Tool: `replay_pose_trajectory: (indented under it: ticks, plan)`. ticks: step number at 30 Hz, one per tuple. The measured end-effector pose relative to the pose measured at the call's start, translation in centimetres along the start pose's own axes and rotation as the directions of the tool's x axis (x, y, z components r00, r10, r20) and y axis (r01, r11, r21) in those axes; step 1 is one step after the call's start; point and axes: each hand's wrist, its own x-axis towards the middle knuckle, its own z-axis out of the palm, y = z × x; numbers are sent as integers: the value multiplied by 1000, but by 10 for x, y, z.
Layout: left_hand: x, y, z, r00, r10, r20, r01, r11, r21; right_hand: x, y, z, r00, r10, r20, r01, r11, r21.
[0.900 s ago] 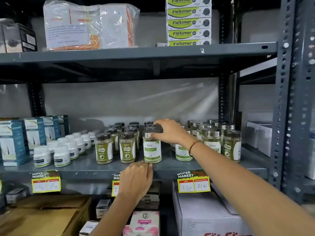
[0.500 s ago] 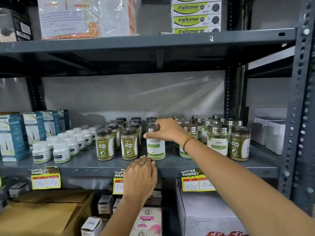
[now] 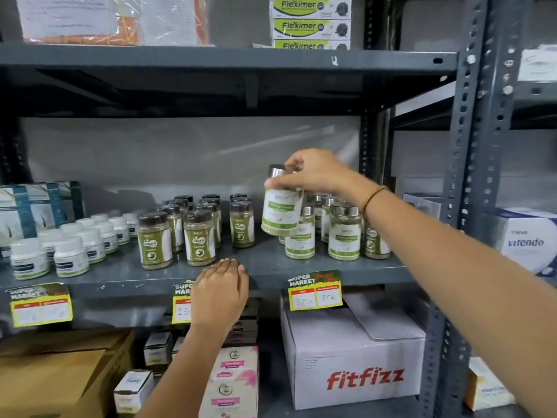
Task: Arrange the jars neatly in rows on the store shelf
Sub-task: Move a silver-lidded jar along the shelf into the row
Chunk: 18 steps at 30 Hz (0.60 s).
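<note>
My right hand (image 3: 316, 173) grips a silver-lidded jar with a white and green label (image 3: 281, 211) by its top and holds it tilted in the air above the grey shelf (image 3: 265, 260). Rows of dark-lidded green jars (image 3: 199, 236) stand to its left. A group of silver-lidded jars (image 3: 343, 233) stands to its right, partly hidden behind the held jar and my wrist. My left hand (image 3: 220, 292) rests flat on the shelf's front edge, holding nothing, fingers together.
Small white bottles (image 3: 70, 254) and blue boxes (image 3: 33, 206) fill the shelf's left end. Price tags (image 3: 315, 289) hang on the front edge. Below stand a white fitfizz carton (image 3: 355, 357), brown cartons (image 3: 57, 375) and pink boxes (image 3: 232, 378). A grey upright post (image 3: 470, 176) stands on the right.
My right hand has lifted the silver-lidded jar off the shelf and moved it up and to the right, tilting it. My left hand stays on the shelf edge.
</note>
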Motion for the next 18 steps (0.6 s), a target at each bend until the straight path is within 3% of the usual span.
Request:
replay_pose_trajectory:
  ticks: [4, 10, 15, 18]
  plan:
    - [0, 0, -1, 1000, 6, -3, -6, 1000, -8, -17, 24, -53, 989, 116, 94, -125, 988, 91]
    - [-1, 1, -3, 1000, 20, -14, -20, 1000, -6, -32, 71, -109, 896, 349, 275, -317, 936, -156]
    - [-1, 1, 0, 999, 23, -25, -23, 1000, 0, -42, 106, -119, 835, 509, 207, -401, 822, -406]
    - [-1, 1, 0, 999, 24, -29, -24, 1000, 0, -47, 119, -116, 806, 564, 180, -444, 778, -445]
